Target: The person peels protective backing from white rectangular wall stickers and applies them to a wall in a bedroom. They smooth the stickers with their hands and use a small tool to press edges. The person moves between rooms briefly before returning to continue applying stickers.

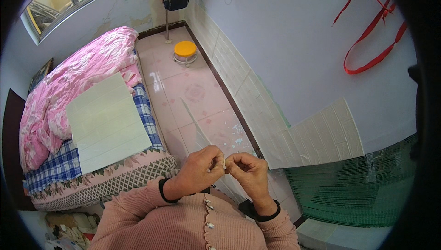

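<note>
My left hand [203, 164] and my right hand [249, 174] meet in front of my chest, thumbs and fingertips pinched together. Between them is the edge of a thin translucent plastic film [201, 134], which stretches out over the floor beyond my left hand and hangs below the fingers. Its exact grip point is mostly hidden by the fingertips. To the left, a pale foam wall panel [106, 122] with faint brick lines lies flat on the bed. White brick-pattern panels [324, 134] cover the lower wall at my right.
The bed [103, 188] with a pink quilt [79, 88] stands along the left. A yellow round stool [185, 49] is on the tiled floor near the far corner. Small scraps [237, 139] lie by the skirting. Green netting [344, 191] hangs right; a red strap [372, 60] hangs above.
</note>
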Action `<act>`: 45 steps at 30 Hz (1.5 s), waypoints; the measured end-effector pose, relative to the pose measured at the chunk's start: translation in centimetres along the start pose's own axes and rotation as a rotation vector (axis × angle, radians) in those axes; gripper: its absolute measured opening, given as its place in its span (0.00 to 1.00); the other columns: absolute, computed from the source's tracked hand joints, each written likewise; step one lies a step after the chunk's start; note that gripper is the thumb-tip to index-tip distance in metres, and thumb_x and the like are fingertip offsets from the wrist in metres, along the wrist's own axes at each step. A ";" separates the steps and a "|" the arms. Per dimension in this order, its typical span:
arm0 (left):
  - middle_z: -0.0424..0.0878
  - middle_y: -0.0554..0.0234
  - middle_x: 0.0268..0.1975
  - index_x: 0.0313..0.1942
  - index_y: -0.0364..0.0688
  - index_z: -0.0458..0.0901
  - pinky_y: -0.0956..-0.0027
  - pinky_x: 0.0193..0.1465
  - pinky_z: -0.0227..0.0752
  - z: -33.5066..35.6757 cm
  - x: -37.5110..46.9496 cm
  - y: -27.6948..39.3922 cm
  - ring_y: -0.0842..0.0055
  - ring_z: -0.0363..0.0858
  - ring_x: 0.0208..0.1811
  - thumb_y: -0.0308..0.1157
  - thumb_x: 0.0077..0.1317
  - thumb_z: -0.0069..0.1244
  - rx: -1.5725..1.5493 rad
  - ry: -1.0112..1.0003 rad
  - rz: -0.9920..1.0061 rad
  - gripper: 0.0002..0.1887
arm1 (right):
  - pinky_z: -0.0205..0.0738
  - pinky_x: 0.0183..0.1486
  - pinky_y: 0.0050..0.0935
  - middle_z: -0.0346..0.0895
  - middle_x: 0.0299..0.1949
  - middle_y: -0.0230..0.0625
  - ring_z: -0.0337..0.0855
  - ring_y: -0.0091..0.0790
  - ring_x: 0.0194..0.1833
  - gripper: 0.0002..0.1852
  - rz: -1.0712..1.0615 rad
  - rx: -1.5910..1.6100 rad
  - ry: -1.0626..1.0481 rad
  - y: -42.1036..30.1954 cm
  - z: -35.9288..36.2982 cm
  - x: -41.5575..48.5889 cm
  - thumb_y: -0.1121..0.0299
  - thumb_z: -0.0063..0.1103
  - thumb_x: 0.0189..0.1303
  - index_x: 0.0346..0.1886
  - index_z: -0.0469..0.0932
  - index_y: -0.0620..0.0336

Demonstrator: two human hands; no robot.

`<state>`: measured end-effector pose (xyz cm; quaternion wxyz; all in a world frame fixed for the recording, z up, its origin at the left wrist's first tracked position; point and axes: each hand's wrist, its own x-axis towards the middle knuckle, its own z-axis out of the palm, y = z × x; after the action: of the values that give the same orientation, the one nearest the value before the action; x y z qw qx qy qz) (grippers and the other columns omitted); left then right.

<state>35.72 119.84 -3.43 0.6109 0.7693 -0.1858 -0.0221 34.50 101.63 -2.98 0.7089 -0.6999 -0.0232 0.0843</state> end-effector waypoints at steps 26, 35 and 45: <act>0.75 0.54 0.31 0.34 0.36 0.71 0.65 0.27 0.72 0.8 0.6 0.0 0.65 0.78 0.24 0.20 0.58 0.54 0.124 -0.037 0.171 0.09 | 0.69 0.30 0.14 0.83 0.28 0.26 0.75 0.12 0.30 0.03 0.012 -0.084 -0.037 -0.2 -1.3 0.7 0.80 0.66 0.57 0.35 0.84 0.68; 0.75 0.54 0.30 0.34 0.37 0.71 0.63 0.29 0.73 1.2 0.9 -0.2 0.64 0.78 0.25 0.20 0.56 0.54 0.121 -0.034 0.148 0.08 | 0.72 0.33 0.15 0.83 0.29 0.26 0.77 0.13 0.31 0.03 0.074 -0.019 -0.043 0.3 -1.9 0.9 0.81 0.65 0.58 0.35 0.85 0.68; 0.81 0.59 0.30 0.40 0.35 0.77 0.71 0.30 0.73 1.3 0.7 -0.8 0.79 0.79 0.27 0.27 0.67 0.56 -0.091 -0.038 -0.103 0.06 | 0.82 0.40 0.25 0.84 0.32 0.35 0.84 0.25 0.33 0.03 0.117 0.189 -0.043 1.0 -2.5 1.2 0.81 0.62 0.63 0.37 0.84 0.71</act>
<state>36.21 118.57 -4.36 0.6396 0.7488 -0.1563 -0.0766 35.99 99.35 -4.10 0.7649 -0.6281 0.0106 0.1427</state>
